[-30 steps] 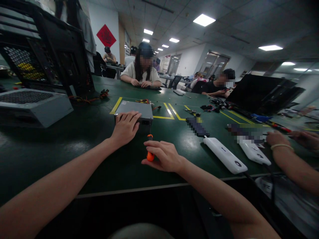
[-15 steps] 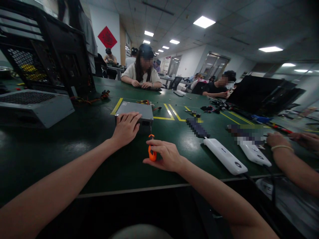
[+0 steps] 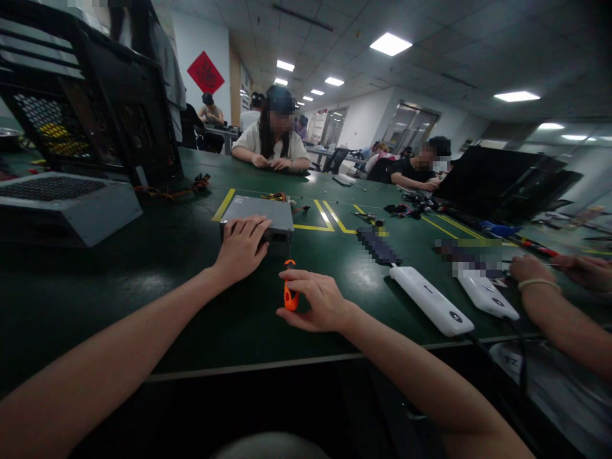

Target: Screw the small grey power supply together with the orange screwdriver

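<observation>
Fingers of the left hand point(image 3: 241, 243) lay slightly spread over the top and near edge of a grey metal box point(image 3: 261, 209), the thumb down by its front face. Fingers of the right hand point(image 3: 316, 299) were narrowed around the orange and black handle of a screwdriver point(image 3: 290, 298). Its shaft pointed away from those fingers toward the box's front, near the right-hand corner; whether the tip touched the metal could not be told. The box sat directly under the left fingers and just beyond the right ones, on a green table point(image 3: 229, 331). Past the left fingertips, behind the box, lay coloured cables point(image 3: 275, 196), with yellow tape point(image 3: 313, 227) out to the fingers' right.

Well left of the left fingers stood a grey unit with a mesh grille point(image 3: 67, 207), and behind it a black computer case point(image 3: 138, 121). Right of the right fingers lay a long white device point(image 3: 430, 299), with a blurred dark object point(image 3: 380, 245) at its far end; a second white device point(image 3: 485, 294) lay farther right, near a neighbour's hand point(image 3: 528, 268). Ahead of the fingers, across the table, sat a person in a pale top point(image 3: 272, 145).
</observation>
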The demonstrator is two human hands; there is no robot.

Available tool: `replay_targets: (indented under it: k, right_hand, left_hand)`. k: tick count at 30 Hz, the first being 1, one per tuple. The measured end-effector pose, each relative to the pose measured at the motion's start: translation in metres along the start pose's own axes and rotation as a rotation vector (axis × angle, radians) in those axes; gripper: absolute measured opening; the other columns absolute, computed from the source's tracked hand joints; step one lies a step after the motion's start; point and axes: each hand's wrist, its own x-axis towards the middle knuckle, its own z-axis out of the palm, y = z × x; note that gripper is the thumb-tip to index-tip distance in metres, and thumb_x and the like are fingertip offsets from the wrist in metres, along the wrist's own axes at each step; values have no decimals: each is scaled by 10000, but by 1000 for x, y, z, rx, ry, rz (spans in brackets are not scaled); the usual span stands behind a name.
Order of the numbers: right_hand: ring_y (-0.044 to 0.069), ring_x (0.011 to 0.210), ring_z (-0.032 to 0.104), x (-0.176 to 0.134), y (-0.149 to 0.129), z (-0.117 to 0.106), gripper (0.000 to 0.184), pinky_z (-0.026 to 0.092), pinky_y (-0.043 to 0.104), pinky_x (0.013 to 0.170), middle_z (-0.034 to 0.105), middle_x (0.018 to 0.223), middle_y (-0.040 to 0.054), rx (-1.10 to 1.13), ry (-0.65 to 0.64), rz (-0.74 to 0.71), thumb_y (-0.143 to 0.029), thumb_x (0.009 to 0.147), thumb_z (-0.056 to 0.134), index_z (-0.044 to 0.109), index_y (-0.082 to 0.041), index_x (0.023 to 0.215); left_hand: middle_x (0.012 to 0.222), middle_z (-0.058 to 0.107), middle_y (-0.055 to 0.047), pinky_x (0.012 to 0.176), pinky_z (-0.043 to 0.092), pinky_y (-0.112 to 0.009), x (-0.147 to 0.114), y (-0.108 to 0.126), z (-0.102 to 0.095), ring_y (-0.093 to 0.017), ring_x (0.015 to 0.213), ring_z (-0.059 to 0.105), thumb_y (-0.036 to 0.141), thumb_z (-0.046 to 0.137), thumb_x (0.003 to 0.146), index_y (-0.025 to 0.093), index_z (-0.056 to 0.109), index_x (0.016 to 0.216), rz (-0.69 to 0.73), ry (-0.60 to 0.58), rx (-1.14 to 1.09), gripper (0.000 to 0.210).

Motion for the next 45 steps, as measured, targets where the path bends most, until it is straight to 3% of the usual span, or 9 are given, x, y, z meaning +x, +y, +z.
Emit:
replay_targets:
  k: [5,10,17,22,30,35,41,45]
  right_hand:
    - [175,884,645,5,-3,-5,327,522,255,676,621,1034,139,-87,-94,-59,-341,855,494,478,-142,1113]
    - [160,843,656,3,-1,-1,354,523,239,657,638,994,115,9,-26,16,-450,818,551,450,-171,1011]
    - [167,841,648,7,-4,-6,300,513,244,638,624,1020,143,-95,-81,-82,-337,866,490,482,-144,1096]
    - [162,830,657,2,-2,-1,362,522,238,645,640,1023,133,16,-2,-3,-411,812,583,440,-156,1026]
    - [160,790,655,6,-3,-6,317,517,243,631,630,1018,140,-90,-67,-69,-360,861,507,486,-142,1090]
    - [167,831,661,3,-1,-1,386,527,232,637,644,988,128,23,-6,19,-459,810,571,448,-153,1010]
    - [183,869,655,7,-3,-7,335,530,248,651,621,1022,146,-68,-93,-58,-368,876,472,461,-138,1120]
    - [179,818,666,5,-3,-4,361,530,232,610,639,985,132,-36,-47,-12,-453,833,549,456,-150,1005]
  left_hand:
    - [1302,492,-92,994,255,-469,0,-1,1,-279,1192,414,257,469,822,219,436,1264,9,-3,36,445]
    - [1300,489,-96,992,260,-470,0,-1,1,-280,1190,412,257,466,824,221,426,1269,12,-8,37,448]
    - [1301,483,-102,994,256,-467,-1,-1,2,-283,1190,406,253,466,824,199,430,1258,12,-5,41,439]
    - [1304,477,-102,994,254,-464,0,0,1,-285,1190,402,257,463,825,196,430,1258,6,-15,32,438]
    - [1300,479,-99,1002,249,-457,-1,0,2,-279,1190,403,241,465,820,193,428,1252,9,-8,57,436]
    - [1301,478,-102,1010,245,-455,-1,0,2,-277,1201,396,237,463,819,191,426,1253,8,-7,62,438]
    - [1308,474,-108,1012,241,-458,-1,1,1,-280,1200,397,240,456,822,177,428,1250,18,-9,70,433]
    - [1306,475,-107,1009,242,-460,0,1,1,-280,1193,402,242,459,820,185,429,1251,12,-12,61,437]
